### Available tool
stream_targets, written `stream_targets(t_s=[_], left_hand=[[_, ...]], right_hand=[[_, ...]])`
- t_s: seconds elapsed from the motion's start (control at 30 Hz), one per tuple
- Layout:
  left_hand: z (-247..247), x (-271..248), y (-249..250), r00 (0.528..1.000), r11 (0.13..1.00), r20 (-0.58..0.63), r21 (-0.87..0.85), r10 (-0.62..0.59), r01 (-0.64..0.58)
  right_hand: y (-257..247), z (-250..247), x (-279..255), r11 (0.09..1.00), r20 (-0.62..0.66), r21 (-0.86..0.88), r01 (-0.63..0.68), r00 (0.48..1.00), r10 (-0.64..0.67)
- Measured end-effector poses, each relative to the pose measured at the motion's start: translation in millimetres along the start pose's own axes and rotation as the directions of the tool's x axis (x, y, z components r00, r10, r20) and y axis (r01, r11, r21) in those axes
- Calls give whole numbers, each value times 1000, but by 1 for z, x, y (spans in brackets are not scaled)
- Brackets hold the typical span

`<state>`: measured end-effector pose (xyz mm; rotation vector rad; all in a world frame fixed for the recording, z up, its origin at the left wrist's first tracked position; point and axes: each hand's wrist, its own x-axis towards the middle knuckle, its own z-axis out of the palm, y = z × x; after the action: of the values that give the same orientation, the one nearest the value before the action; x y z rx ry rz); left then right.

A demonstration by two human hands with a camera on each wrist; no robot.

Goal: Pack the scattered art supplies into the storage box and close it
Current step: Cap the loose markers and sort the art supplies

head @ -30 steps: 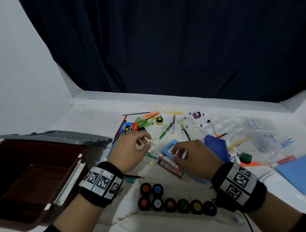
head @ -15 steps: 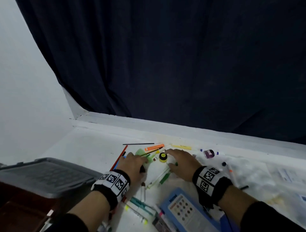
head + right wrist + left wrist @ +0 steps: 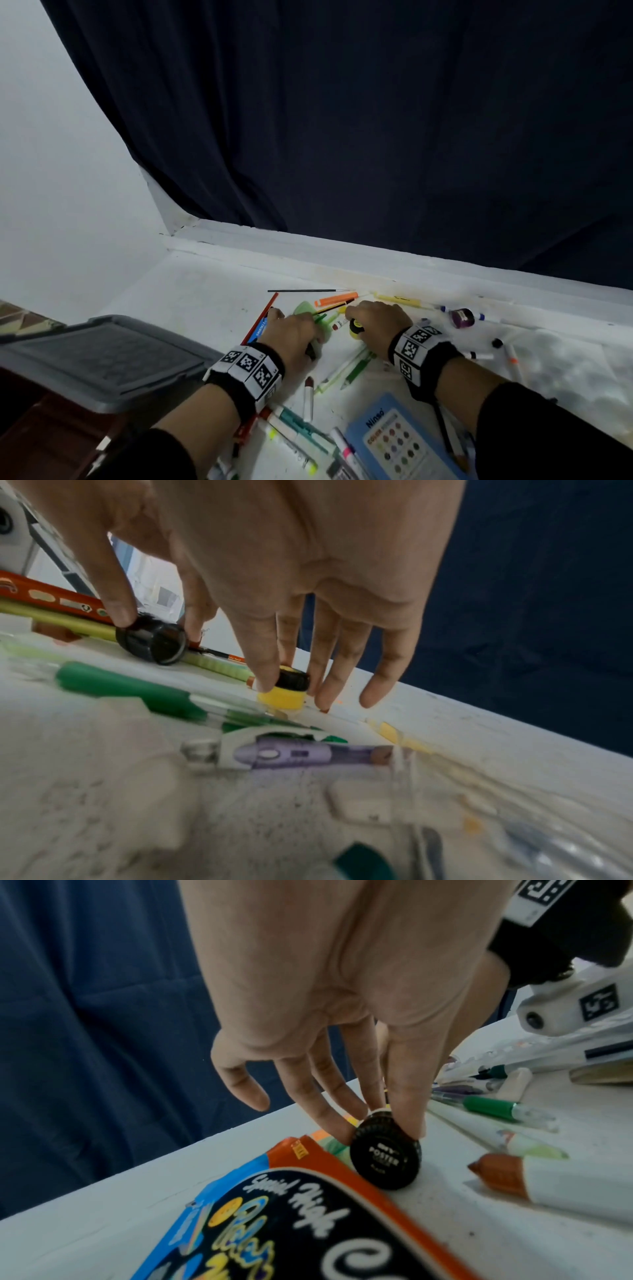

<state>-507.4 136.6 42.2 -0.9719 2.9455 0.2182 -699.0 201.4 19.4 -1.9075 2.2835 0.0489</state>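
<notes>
Left hand (image 3: pixel 329 993) down on the white tabletop (image 3: pixel 205 298), thumb and fingers pinching a black poster-paint pot (image 3: pixel 385 1153) tipped on its side, lid facing the wrist camera; little finger held clear of it. Pot touching the edge of a blue-and-orange crayon pack (image 3: pixel 274 1218), which lies flat just near of the fingers. Right hand (image 3: pixel 308 561) just right of the left one, thumb and forefinger closed on the black cap of a yellow paint pot (image 3: pixel 286 689) standing upright on the tabletop; remaining fingers straight, tips pointing down beside it. In the head view, both hands side by side at mid-table, apart from each other. Scattered round them: orange marker (image 3: pixel 335 298) and thin black brush (image 3: pixel 308 291) on the far side, green pen (image 3: pixel 358 371) and brown-capped marker (image 3: pixel 308 397) on the near side, purple paint pot (image 3: pixel 462 318) lying to the right, blue colour-chart card (image 3: pixel 397 442) at the near edge. Storage box (image 3: pixel 41 442) at the near left, dark brown, open, its grey lid (image 3: pixel 102 359) raised; contents not visible. Dark blue curtain (image 3: pixel 376 120) behind the far edge.
</notes>
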Motion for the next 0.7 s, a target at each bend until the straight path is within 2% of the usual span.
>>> stream_targets(t_s=[0.13,0.3,0.4,0.5,0.6,0.63,0.7], left_hand=[[-7,-1,5,997,993,71,-119,24,-16],[-20,-18,4,1000,938,-2,-348,8,-8],[-33,-43,8,991,812,-124,-582,-44,-37],[-41,-72,15,978,622,-192,-776,-85,-99],[-43,-106,23,977,436,-198,-888,-76,-146],[-43,-117,26,981,393,-185,-908,-60,-147],[-42,-140,30,987,363,-160,-920,-8,-146]], right_hand=[[-4,-8,-13,999,-76,38,-4,997,7],[-14,-36,-51,992,-248,123,31,969,1],[-27,-50,-87,974,-354,221,53,935,30],[-40,-54,-128,957,-425,277,80,904,47],[-53,-50,-168,952,-475,290,104,878,49],[-57,-47,-182,950,-483,293,108,874,50],[-67,-38,-208,949,-493,293,119,869,44]])
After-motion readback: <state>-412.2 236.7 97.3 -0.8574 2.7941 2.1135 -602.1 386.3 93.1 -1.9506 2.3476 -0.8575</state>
